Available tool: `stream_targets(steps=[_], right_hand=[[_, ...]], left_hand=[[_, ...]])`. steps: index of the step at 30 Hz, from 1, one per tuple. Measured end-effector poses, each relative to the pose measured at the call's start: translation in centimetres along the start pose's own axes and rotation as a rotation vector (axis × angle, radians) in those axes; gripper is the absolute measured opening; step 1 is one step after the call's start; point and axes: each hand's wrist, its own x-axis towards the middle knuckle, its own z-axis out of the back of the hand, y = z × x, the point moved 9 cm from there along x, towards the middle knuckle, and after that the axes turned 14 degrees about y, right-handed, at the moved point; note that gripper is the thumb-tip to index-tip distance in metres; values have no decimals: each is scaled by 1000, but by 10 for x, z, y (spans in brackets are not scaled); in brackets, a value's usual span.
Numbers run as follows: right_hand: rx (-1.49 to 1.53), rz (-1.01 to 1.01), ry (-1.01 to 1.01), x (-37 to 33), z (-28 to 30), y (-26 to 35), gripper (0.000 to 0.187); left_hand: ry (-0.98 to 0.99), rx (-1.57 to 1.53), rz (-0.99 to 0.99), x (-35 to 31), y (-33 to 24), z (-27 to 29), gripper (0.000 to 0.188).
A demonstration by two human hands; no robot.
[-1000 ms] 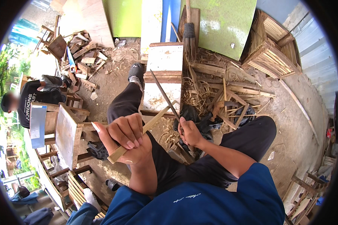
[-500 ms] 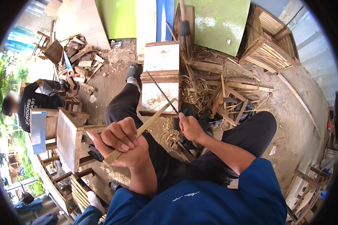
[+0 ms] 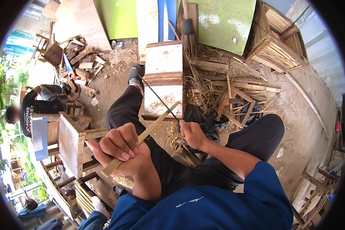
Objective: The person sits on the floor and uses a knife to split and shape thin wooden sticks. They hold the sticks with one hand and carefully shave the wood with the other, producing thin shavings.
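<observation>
My left hand (image 3: pixel 123 150) is wrapped round a pale, flat wooden strip (image 3: pixel 154 124), which slants up to the right past the fingers. A thin dark rod (image 3: pixel 156 93), perhaps a slim file, is gripped at its lower end by my right hand (image 3: pixel 193 135). The rod crosses the strip near its upper end and seems to touch it. Beyond both lies a low wooden bench or box with white top panels (image 3: pixel 163 59), between my spread legs and in front of me.
Wood scraps and curled shavings (image 3: pixel 197 86) lie right of the bench, with a saw (image 3: pixel 233 102) on them. A broom (image 3: pixel 188 30) leans behind. At left stand a wooden table (image 3: pixel 71 143) and an offcut pile (image 3: pixel 84 63); a person in black (image 3: pixel 34 103) sits there.
The dark rod has slid across the strip, its far tip now further left. My right hand has shifted slightly left and nearer to me. The left hand keeps its hold on the strip.
</observation>
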Motion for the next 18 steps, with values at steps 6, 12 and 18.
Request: stream_targets(steps=[6,12,18], right_hand=[[-16,32,20,1,-1,15,66],[-78,91,118,-8,-10,49,57],[-101,165,158,-15,-16,76,56]], left_hand=[[42,32,-17,2,-1,-4,65],[87,23,-3,-1,0,-12,67],[144,63,-3,-4,1,-24,68]])
